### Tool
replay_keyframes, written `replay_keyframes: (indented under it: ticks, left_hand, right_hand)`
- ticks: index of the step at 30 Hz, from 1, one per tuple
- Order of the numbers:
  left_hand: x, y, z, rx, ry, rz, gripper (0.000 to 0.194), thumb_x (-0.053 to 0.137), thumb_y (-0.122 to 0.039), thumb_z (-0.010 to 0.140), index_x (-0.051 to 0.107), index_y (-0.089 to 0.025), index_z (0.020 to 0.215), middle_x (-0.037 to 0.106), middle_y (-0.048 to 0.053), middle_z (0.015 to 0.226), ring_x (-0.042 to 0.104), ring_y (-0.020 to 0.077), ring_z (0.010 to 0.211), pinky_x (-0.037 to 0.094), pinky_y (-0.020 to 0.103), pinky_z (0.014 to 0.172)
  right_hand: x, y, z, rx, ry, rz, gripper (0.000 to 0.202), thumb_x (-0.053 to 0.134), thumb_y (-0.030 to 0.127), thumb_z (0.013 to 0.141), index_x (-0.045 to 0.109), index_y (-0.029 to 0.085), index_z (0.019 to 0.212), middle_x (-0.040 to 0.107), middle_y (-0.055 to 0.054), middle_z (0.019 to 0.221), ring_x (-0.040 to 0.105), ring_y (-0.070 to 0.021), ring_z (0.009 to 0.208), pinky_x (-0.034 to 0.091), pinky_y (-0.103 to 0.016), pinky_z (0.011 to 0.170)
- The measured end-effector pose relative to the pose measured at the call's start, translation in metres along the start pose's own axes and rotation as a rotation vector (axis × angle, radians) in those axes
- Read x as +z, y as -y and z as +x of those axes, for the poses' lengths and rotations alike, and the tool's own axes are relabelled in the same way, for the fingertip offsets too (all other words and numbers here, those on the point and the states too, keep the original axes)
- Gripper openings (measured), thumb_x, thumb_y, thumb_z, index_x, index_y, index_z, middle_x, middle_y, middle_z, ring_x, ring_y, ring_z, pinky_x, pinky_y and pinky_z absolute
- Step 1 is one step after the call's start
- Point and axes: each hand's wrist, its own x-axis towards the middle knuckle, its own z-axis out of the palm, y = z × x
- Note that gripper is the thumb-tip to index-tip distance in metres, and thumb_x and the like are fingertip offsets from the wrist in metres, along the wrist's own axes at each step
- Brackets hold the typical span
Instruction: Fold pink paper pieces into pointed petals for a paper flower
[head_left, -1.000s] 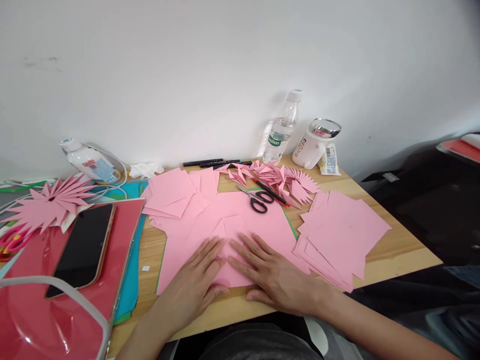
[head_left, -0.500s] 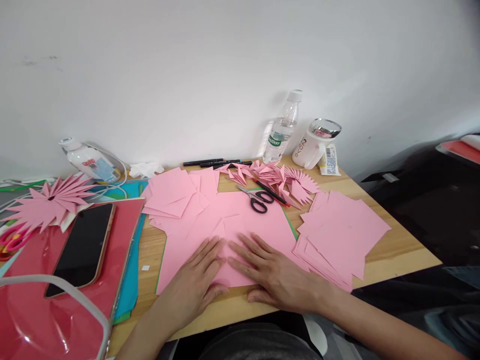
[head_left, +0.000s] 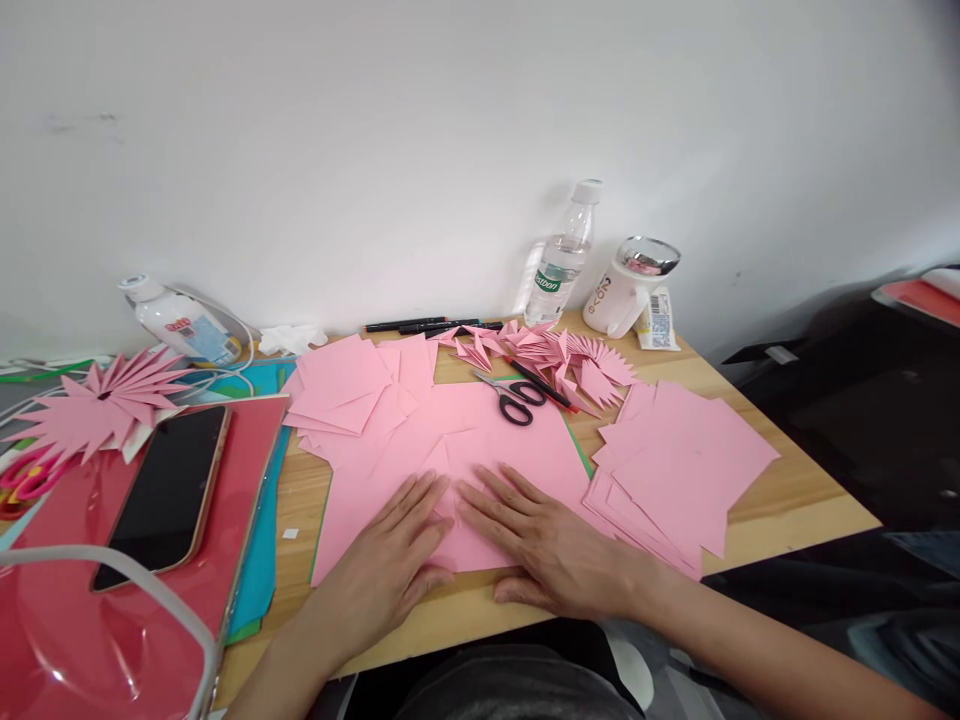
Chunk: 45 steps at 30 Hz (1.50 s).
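A large pink paper sheet (head_left: 517, 430) lies in front of me, with green edging showing under it. On top of it is a smaller folded pink paper (head_left: 459, 450), partly hidden under my fingers. My left hand (head_left: 401, 540) lies flat on its left side, fingers stretched out. From the right, my right hand (head_left: 529, 535) presses flat with its fingers spread, the fingertips close to those of the left. Black-handled scissors (head_left: 516, 405) rest on the large sheet beyond my right hand. Neither hand grips anything.
Loose pink squares (head_left: 341, 385) lie at the left, and another stack (head_left: 686, 460) at the right. Folded pink pieces (head_left: 570, 350) sit behind the scissors. A water bottle (head_left: 564, 255) and white mug (head_left: 626, 290) stand by the wall. A phone (head_left: 169, 490) lies on a red folder (head_left: 255, 430).
My hands stay flat on the paper. The gap between the fingertips of both hands looks slightly wider, and the view has shifted a little.
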Motion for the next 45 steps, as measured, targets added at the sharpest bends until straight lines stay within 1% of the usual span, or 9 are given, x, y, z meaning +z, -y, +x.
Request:
replay_keyframes:
  ticks: [4,8,13,19,25,29,33,38,45]
  left_hand:
    - [0.0006,-0.0001,-0.0006,0.019,0.014,0.013,0.029,0.046,-0.029,0.088,0.053,-0.014,0.112,0.034,0.016,0.142,0.02,0.0288,0.134,0.038,0.049,0.101]
    - [-0.0017,-0.0005,0.0006,0.034,-0.006,0.026,0.028,0.048,-0.029,0.087,0.054,-0.014,0.11,0.036,0.017,0.14,0.023,0.0299,0.133,0.04,0.049,0.099]
    - [-0.0041,-0.0012,0.0025,0.047,-0.007,0.03,0.024,0.048,-0.029,0.086,0.056,-0.014,0.104,0.037,0.018,0.14,0.027,0.03,0.131,0.04,0.049,0.099]
    - [-0.0014,0.0011,-0.0001,0.039,0.005,0.003,0.026,0.048,-0.029,0.087,0.054,-0.016,0.108,0.034,0.016,0.142,0.024,0.0289,0.133,0.038,0.049,0.1]
    - [0.0008,0.0026,-0.0021,0.035,-0.005,-0.041,0.03,0.046,-0.031,0.088,0.052,-0.016,0.113,0.033,0.014,0.143,0.019,0.0272,0.134,0.036,0.049,0.102]
    - [-0.001,0.002,-0.0003,0.041,0.003,-0.005,0.032,0.046,-0.032,0.088,0.052,-0.015,0.114,0.037,0.016,0.14,0.024,0.0281,0.133,0.038,0.049,0.101]
    - [-0.0041,0.0016,0.003,0.062,0.014,0.036,0.034,0.05,-0.037,0.085,0.055,-0.014,0.109,0.041,0.019,0.137,0.029,0.031,0.13,0.04,0.049,0.099]
    - [-0.0046,0.0008,0.0045,0.072,0.016,0.082,0.032,0.05,-0.037,0.084,0.056,-0.013,0.106,0.043,0.022,0.135,0.031,0.0325,0.128,0.042,0.049,0.097]
    - [-0.0021,0.0014,0.0018,0.071,-0.012,0.08,0.03,0.049,-0.035,0.085,0.056,-0.016,0.108,0.044,0.017,0.135,0.029,0.0308,0.13,0.043,0.049,0.096]
  right_hand:
    - [0.0003,-0.0003,-0.0004,-0.023,-0.021,-0.009,0.067,0.038,0.049,0.089,0.017,0.015,0.142,0.017,-0.009,0.148,-0.001,-0.024,0.138,0.012,-0.048,0.112]
    - [0.0007,-0.0004,-0.0004,-0.022,-0.036,-0.011,0.066,0.039,0.049,0.088,0.018,0.015,0.141,0.019,-0.009,0.148,-0.002,-0.0236,0.138,0.012,-0.048,0.111]
    - [-0.0003,0.0004,0.0004,-0.004,0.023,-0.008,0.066,0.036,0.05,0.089,0.018,0.015,0.141,0.013,-0.009,0.149,-0.004,-0.0258,0.137,0.01,-0.05,0.111]
    - [-0.0009,0.0005,0.0007,-0.003,0.03,0.001,0.065,0.035,0.05,0.089,0.018,0.015,0.141,0.012,-0.009,0.149,-0.006,-0.0257,0.137,0.01,-0.05,0.111]
    - [-0.0014,0.0013,0.0012,0.001,0.053,-0.014,0.064,0.035,0.05,0.089,0.019,0.015,0.141,0.01,-0.01,0.149,-0.005,-0.0277,0.137,0.01,-0.051,0.111]
    - [-0.0018,0.0015,0.001,-0.003,0.024,-0.013,0.063,0.039,0.048,0.089,0.021,0.017,0.141,0.013,-0.01,0.149,-0.003,-0.0268,0.137,0.011,-0.051,0.11]
    - [-0.0013,0.0015,0.0008,-0.007,-0.009,-0.008,0.064,0.042,0.048,0.088,0.019,0.02,0.141,0.015,-0.009,0.149,-0.002,-0.0245,0.138,0.011,-0.05,0.111]
    - [-0.0018,0.0039,0.0013,0.007,-0.009,-0.01,0.063,0.042,0.046,0.088,0.02,0.018,0.141,0.016,-0.01,0.149,-0.003,-0.0249,0.137,0.011,-0.051,0.111]
    - [-0.0025,0.0062,0.002,0.02,-0.005,-0.022,0.062,0.04,0.046,0.089,0.023,0.015,0.14,0.016,-0.011,0.148,-0.002,-0.0259,0.137,0.011,-0.051,0.111]
